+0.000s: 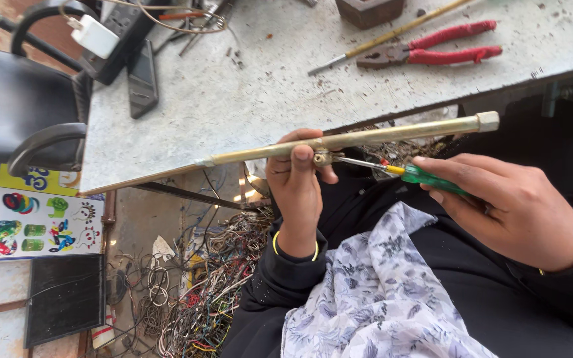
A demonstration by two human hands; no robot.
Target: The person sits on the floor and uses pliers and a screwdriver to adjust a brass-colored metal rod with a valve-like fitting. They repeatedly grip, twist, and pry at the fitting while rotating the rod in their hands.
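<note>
My left hand (pixel 298 185) grips a long brass-coloured rod (pixel 399 132) near its middle, holding it level below the edge of the grey workbench (pixel 233 99). A small screw fitting (pixel 321 159) hangs under the rod beside my fingers. My right hand (pixel 512 209) holds a green-handled screwdriver (pixel 426 177) whose thin shaft points left, with its tip at that fitting. Both hands sit above my lap, which is covered by dark clothing and a grey flowered cloth (pixel 379 292).
Red-handled pliers (pixel 432 53) and a long thin tool (pixel 392 33) lie on the bench at the far right. A black power strip with a white charger (pixel 94 36) sits at the far left beside a black chair (pixel 14 99). Tangled wires (pixel 200 298) cover the floor.
</note>
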